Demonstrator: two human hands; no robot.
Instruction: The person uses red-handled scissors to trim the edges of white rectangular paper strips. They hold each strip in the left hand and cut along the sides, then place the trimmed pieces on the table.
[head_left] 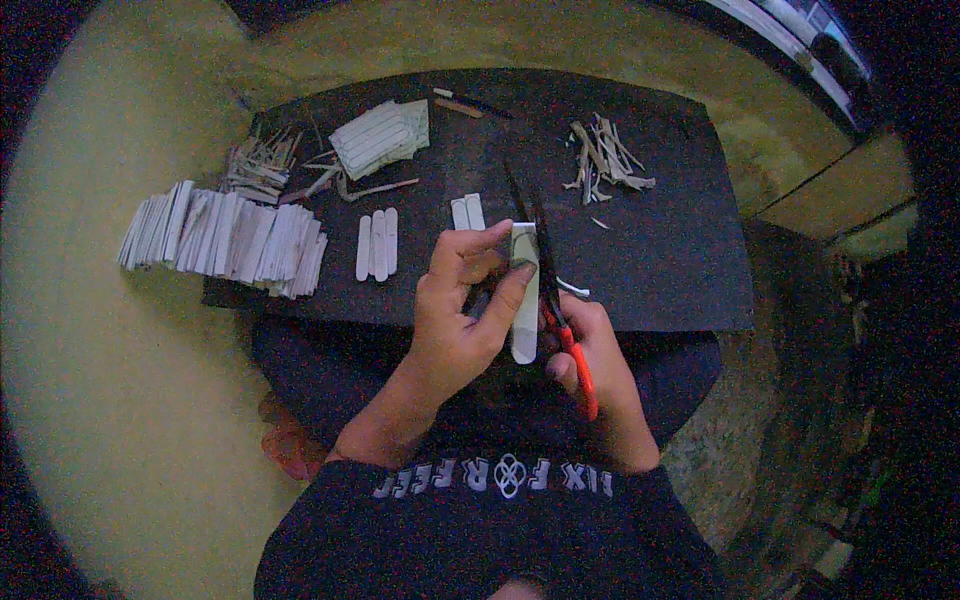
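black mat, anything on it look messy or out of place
Mostly tidy: the flat sticks lie in neat rows. Only the offcut strips at the far right of the black mat lie in a loose tangle, and a thin sliver sits beside the scissors.

Your left hand (460, 320) gripping flat strip (524, 295) between thumb and fingers, strip standing lengthwise, lower end sticking out below your thumb. Your right hand (600, 370) sitting just right of strip, working scissors (550, 290); blades lying along strip's right edge. Both hands hovering over near edge of board (680, 260). Beyond your left fingers: pair of short strips (468, 212). Left of fingers: three strips (377, 244) lying side by side on board. Further left: long stack of strips (225, 238) overhanging board's left edge. Far right of fingertips: offcut heap (605, 160).
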